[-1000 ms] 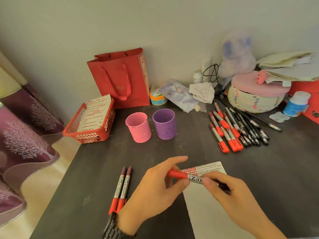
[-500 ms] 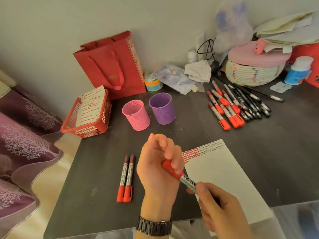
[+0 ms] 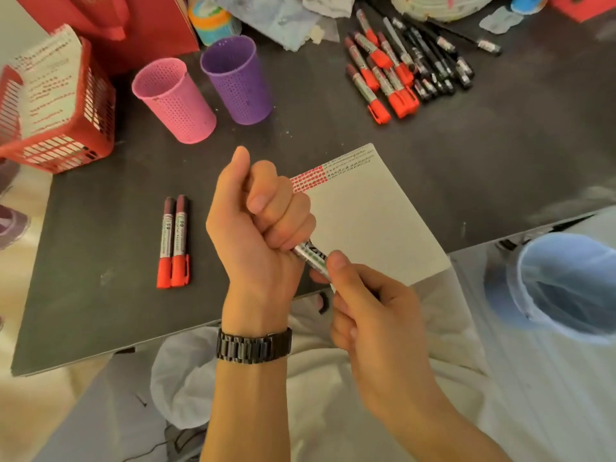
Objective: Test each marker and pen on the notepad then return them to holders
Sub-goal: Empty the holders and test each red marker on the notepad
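My left hand [image 3: 261, 218] is a fist wrapped round the red cap end of a marker [image 3: 311, 255], and the cap is hidden inside it. My right hand [image 3: 370, 306] grips the marker's grey labelled barrel just below, near the table's front edge. The white notepad [image 3: 366, 215] lies behind both hands, with rows of red and black test marks along its top. Two red markers [image 3: 175, 240] lie side by side to the left. A pile of red and black markers and pens [image 3: 400, 66] lies at the back right. The pink holder [image 3: 175, 100] and purple holder [image 3: 236, 78] stand at the back.
A red mesh basket [image 3: 66, 138] holding a marked notepad sits at the left edge, with a red paper bag [image 3: 150, 25] behind the holders. Crumpled cloths and a woven basket crowd the back. The dark table's front edge [image 3: 133, 348] runs just under my wrists.
My left hand has gone from a fingertip pinch on the red cap to a full fist round it. Both hands drew back toward the table's front edge, and the camera tilted down.
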### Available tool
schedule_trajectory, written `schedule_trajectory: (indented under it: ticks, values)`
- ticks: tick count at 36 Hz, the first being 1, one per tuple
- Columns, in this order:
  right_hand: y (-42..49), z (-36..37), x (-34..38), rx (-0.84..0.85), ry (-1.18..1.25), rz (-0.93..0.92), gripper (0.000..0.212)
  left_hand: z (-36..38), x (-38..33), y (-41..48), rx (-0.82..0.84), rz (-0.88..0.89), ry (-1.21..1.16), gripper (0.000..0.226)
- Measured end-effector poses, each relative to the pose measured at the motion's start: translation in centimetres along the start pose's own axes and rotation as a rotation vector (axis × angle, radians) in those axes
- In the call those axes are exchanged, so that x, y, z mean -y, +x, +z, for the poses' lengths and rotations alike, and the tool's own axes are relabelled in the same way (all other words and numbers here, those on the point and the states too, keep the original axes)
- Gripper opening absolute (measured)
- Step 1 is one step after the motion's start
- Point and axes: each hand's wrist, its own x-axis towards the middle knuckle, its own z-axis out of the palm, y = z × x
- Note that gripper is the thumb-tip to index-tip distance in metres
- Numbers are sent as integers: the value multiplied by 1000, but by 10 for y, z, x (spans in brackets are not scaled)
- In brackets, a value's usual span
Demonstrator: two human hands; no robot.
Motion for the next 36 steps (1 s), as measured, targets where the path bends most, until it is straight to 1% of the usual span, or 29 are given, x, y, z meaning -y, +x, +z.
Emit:
schedule_trajectory:
  ticks: [2,6,9,12,14,15,17,18,19,20,22,26,27,29,31,32,34,36]
  values:
    - [-1,0,2,16,32,5,35,3,0,-1,9,13,4,55]
    - [-3,1,5,27,83,21,36,10,-1,-3,-1,39,0,56]
    - [3,0,8,70,18,-6,37,11,-7,-4,0,78,37,56]
    - [17,-5,15,132,-131,-61,41,7,-16,-4,6,124,139,54]
    - [27,-8,21,176,-298,-145,37,0,-20,-6,-9,154,275,50]
    - [32,-10,24,195,-383,-200,36,-5,-21,-8,-20,164,378,48]
    - [41,-13,30,228,-515,-308,30,-18,-25,-13,-31,164,660,43]
    - [46,-14,33,241,-578,-349,23,-26,-27,-17,-26,147,811,39]
    - [50,-15,36,251,-656,-384,20,-33,-30,-22,-8,114,937,34]
    - [54,-16,38,263,-735,-412,22,-40,-33,-26,15,64,1035,30]
    - [61,-15,40,295,-844,-446,26,-53,-40,-34,38,-31,1181,27]
    - [72,-3,37,410,-1031,-536,20,-72,-54,-51,-16,-116,1381,21]
    - [74,3,35,440,-1060,-531,24,-76,-58,-55,-33,-116,1418,19]
    - [78,16,32,484,-1062,-511,44,-86,-67,-63,-74,-73,1480,15]
    - [83,30,27,492,-1016,-478,61,-99,-77,-71,-190,9,1515,14]
    - [86,37,24,484,-998,-460,67,-106,-83,-74,-301,53,1525,16]
    - [90,47,18,461,-996,-452,71,-121,-94,-76,-601,152,1529,22]
    - [93,55,10,454,-1074,-484,69,-137,-105,-75,-887,258,1473,19]
